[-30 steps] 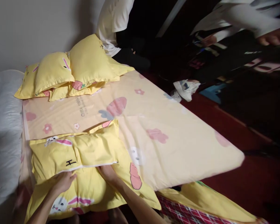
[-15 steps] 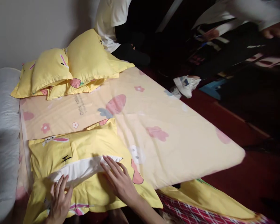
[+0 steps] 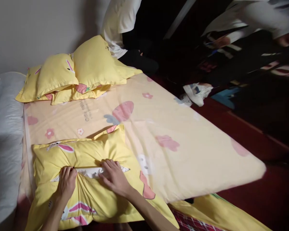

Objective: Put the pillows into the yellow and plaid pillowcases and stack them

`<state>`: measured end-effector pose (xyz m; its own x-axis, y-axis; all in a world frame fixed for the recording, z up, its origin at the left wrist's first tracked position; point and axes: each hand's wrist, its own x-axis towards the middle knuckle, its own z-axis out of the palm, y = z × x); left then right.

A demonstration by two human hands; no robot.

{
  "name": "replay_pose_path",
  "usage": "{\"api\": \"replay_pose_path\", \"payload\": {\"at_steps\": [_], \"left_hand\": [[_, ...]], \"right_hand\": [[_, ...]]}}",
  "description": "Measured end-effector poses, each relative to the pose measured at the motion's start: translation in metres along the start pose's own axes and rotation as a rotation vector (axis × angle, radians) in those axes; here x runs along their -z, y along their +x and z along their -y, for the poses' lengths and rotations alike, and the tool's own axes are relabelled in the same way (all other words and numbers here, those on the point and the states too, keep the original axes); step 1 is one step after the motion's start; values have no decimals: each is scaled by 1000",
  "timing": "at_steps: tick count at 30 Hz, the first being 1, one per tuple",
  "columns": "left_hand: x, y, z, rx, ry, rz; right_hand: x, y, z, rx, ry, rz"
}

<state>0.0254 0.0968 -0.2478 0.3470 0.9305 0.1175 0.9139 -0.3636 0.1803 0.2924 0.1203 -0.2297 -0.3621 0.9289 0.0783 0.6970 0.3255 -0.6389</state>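
Note:
A yellow pillowcase with rabbit and carrot prints lies at the near end of the bed, with a white pillow showing through its opening. My left hand is closed on the lower flap of the case at the opening, bunching the cloth. My right hand lies flat with fingers spread across the opening, pressing on the white pillow and the yellow cloth.
A pale yellow sheet with pink prints covers the bed. Two yellow pillows are stacked at the far end by the wall. A white duvet lies to the left. Dark red floor and a person's shoe are on the right.
The lower flap of the pillowcase has been drawn up over the white pillow, so less white shows. My left hand went from flat to gripping the cloth; my right hand slid up.

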Motion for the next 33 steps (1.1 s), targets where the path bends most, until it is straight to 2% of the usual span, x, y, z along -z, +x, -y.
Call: {"api": "replay_pose_path", "payload": {"at_steps": [3, 6, 9, 12, 14, 18, 20, 22, 25, 27, 30, 33], "left_hand": [[3, 4, -2, 30, -41, 71], [4, 6, -4, 101, -55, 57], [7, 5, -12, 160, 21, 67], [18, 2, -28, 168, 131, 181], [26, -2, -42, 141, 169, 223], [35, -13, -69, 69, 252, 201], [28, -18, -75, 85, 278, 217], [14, -21, -71, 117, 278, 276], [-11, -17, -48, 157, 277, 346], [-22, -9, -31, 182, 262, 349], [-18, 2, -15, 199, 160, 315], [6, 0, -17, 112, 51, 203]], "right_hand": [[23, 4, 14, -25, -9, 39], [18, 8, 18, -19, -115, 88], [-17, 11, 10, -37, -259, 178], [-60, 17, -5, -90, -332, 215], [-82, 21, -15, -110, -337, 206], [-98, 23, -29, -110, -323, 192], [-96, 21, -33, -116, -314, 181], [-92, 21, -33, -133, -308, 163], [-78, 20, -24, -149, -292, 134], [-62, 17, -12, -136, -275, 119], [-25, 2, 3, -73, -192, 57], [5, -23, 6, -28, -122, -87]]}}
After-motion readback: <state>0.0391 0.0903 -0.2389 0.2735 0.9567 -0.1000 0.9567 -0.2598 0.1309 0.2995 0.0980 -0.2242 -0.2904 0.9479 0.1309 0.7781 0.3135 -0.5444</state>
